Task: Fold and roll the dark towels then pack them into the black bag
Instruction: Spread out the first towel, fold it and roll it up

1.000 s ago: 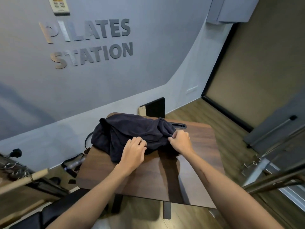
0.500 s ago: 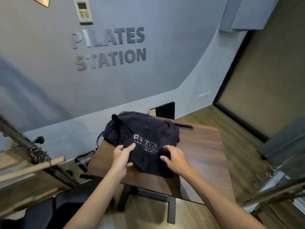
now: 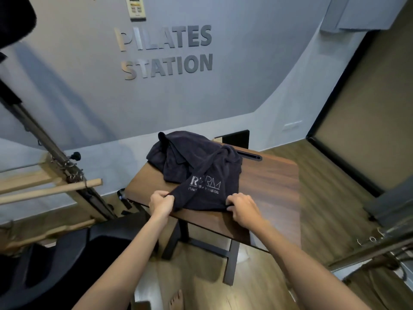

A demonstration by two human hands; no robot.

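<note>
Both hands now sit nearer the front edge of the table [image 3: 274,186] than a second ago, having drawn a towel [image 3: 207,189] out of the pile. The left hand [image 3: 161,203] and right hand [image 3: 242,208] pinch its near corners, its printed logo now facing up.

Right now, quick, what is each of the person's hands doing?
Left hand: fingers curled, gripping the near left corner of the dark towel.
Right hand: fingers curled, pinching the towel's near right edge.
</note>
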